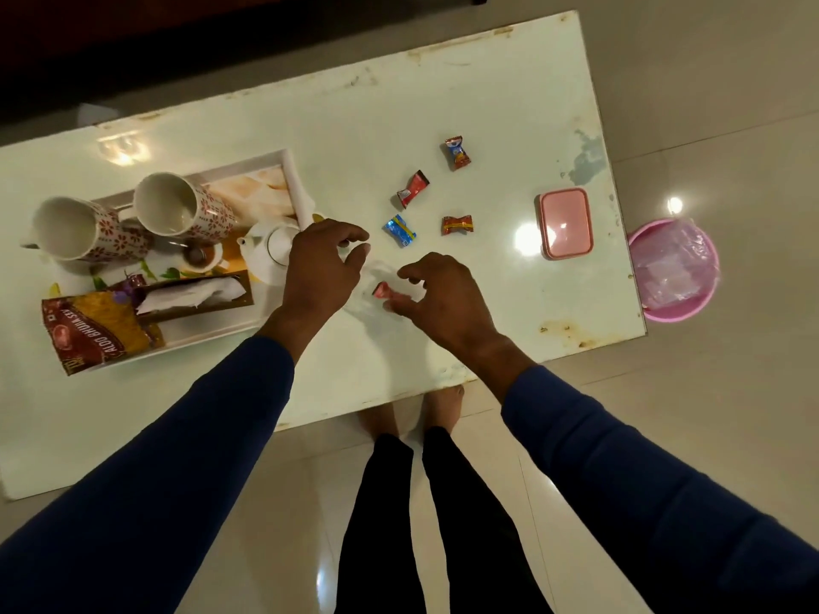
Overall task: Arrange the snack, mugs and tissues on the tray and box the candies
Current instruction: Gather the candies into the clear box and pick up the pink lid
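A clear plastic box (376,277) stands on the white table (443,95) between my hands. My left hand (325,268) grips its left rim with curled fingers. My right hand (443,294) pinches a red candy (381,289) at its fingertips, over the box. Several wrapped candies lie just beyond: a blue one (399,230), red ones (412,189) (456,225), and a brown one (458,152). The box's pink lid (566,223) lies to the right. On the tray (212,334) at left are two flowered mugs (84,230) (181,206) on their sides, a tissue box (195,296) and a snack packet (97,330).
A pink basin (673,270) lined with clear plastic sits on the floor past the table's right end. My legs and bare feet (443,405) are at the near table edge. A dark piece of furniture runs along the far side.
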